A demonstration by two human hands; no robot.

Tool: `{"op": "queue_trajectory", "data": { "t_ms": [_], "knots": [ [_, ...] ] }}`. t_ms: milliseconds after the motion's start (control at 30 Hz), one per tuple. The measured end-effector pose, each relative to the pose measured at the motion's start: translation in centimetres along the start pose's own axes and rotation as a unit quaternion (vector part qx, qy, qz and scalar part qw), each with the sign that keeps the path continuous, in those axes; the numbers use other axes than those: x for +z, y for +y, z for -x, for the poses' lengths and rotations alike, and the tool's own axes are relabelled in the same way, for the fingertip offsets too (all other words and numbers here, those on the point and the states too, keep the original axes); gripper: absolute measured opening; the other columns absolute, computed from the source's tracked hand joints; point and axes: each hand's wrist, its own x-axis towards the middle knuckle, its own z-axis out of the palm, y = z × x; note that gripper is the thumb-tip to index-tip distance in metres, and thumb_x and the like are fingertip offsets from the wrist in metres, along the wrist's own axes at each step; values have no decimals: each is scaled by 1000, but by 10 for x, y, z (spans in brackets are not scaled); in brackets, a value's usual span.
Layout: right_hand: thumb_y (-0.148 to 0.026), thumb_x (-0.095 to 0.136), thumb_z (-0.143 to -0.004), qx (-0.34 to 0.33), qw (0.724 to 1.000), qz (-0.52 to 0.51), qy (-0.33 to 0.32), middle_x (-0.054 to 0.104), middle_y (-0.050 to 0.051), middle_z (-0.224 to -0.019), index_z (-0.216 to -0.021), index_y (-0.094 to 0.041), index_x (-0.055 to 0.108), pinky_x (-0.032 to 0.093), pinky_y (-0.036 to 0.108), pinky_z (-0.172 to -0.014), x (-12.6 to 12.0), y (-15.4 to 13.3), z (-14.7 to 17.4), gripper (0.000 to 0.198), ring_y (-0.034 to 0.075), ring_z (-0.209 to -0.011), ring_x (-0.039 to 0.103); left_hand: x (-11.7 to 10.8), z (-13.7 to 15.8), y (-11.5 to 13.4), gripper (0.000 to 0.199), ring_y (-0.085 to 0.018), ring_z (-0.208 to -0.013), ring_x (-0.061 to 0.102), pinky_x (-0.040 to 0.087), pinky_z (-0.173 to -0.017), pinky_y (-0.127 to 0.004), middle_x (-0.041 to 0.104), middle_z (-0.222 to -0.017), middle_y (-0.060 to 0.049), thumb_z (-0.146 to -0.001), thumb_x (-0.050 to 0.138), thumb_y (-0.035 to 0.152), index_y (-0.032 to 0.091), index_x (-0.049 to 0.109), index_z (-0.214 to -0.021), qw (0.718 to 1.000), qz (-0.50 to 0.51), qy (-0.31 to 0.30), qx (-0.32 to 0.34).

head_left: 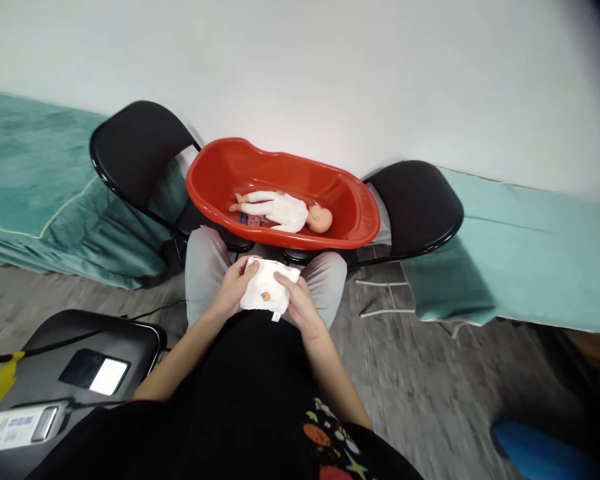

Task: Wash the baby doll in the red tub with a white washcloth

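Observation:
Over my lap I hold a small white cloth (266, 288) with an orange fruit print and a little label at its lower edge. My left hand (234, 287) grips its left side, thumb on top. At the right side, my right hand (299, 293) pinches the same cloth, with its other fingers hidden underneath. Just beyond my knees is a red baby bathtub (285, 165). In the tub a baby doll (287, 212) in white clothing lies on its back, head to the right and bare feet to the left.
Black folding chairs (135, 150) (417, 207) stand at both ends of the tub. Green-covered beds (25, 153) (540, 253) flank them. On a black seat (85, 330) at lower left lie a phone (94, 372) and a white device (23, 427) with a cable.

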Motion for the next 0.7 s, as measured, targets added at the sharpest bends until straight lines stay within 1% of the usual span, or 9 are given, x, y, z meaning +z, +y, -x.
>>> {"op": "queue_trajectory", "data": {
  "t_ms": [133, 200, 267, 300, 400, 467, 533, 633, 700],
  "knots": [
    [-35, 88, -69, 14, 999, -15, 27, 75, 9, -113, -116, -15, 71, 59, 32, -85, -10, 6, -8, 54, 25, -98, 73, -8, -9, -16, 52, -20, -99, 65, 51, -83, -27, 72, -110, -9, -75, 79, 57, 18, 71, -108, 998, -27, 35, -35],
    [-39, 88, -68, 13, 999, -22, 41, 75, 10, -113, -117, -15, 70, 58, 34, -88, -19, 6, -11, 57, 26, -100, 73, -11, -14, -24, 52, -22, -102, 65, 51, -81, -28, 72, -115, -10, -76, 75, 60, 18, 73, -107, 996, -39, 20, -72],
    [-42, 88, -69, 0, 997, -33, 63, 75, 11, -115, -119, -15, 69, 57, 37, -93, -30, 3, -16, 60, 28, -105, 72, -14, -22, -30, 53, -22, -97, 66, 52, -78, -28, 72, -114, -11, -77, 73, 62, 17, 74, -106, 994, -44, 0, -100],
    [-43, 87, -69, -11, 996, -40, 79, 74, 11, -116, -119, -14, 69, 56, 38, -96, -36, -1, -19, 61, 29, -108, 71, -15, -27, -31, 54, -20, -89, 67, 51, -74, -28, 73, -110, -11, -76, 73, 62, 17, 74, -105, 992, -54, -1, -113],
    [-45, 86, -69, -74, 984, -68, 148, 73, 12, -120, -119, -15, 69, 56, 40, -97, -59, -18, -33, 61, 30, -111, 69, -11, -51, -28, 55, -17, -79, 66, 50, -70, -25, 74, -101, -11, -72, 76, 61, 16, 74, -103, 990, -78, 15, -116],
    [-46, 85, -69, -131, 966, -86, 206, 73, 12, -120, -118, -16, 69, 58, 41, -91, -76, -35, -46, 60, 31, -106, 71, 0, -72, -20, 54, -16, -76, 66, 49, -68, -25, 74, -97, -10, -69, 78, 60, 16, 75, -100, 990, -93, -4, -101],
    [-48, 83, -69, -186, 940, -80, 276, 74, 11, -113, -114, -16, 69, 60, 39, -81, -92, -54, -63, 57, 29, -97, 72, 18, -95, -8, 50, -16, -73, 65, 47, -65, -24, 74, -97, -10, -69, 79, 58, 17, 75, -98, 990, -113, -41, -78],
    [-55, 77, -73, -258, 898, -5, 357, 76, 11, -100, -108, -15, 70, 56, 32, -68, -113, -82, -94, 53, 25, -85, 71, 56, -136, 10, 44, -17, -74, 65, 47, -65, -25, 74, -101, -10, -74, 75, 54, 17, 76, -99, 980, -167, -107, -31],
    [-56, 71, -79, -289, 881, 67, 368, 75, 10, -94, -107, -15, 71, 53, 30, -65, -124, -94, -114, 50, 23, -78, 69, 85, -169, 15, 40, -20, -80, 66, 49, -69, -28, 74, -100, -10, -78, 72, 49, 18, 76, -102, 968, -213, -136, 2]
  ]
}}
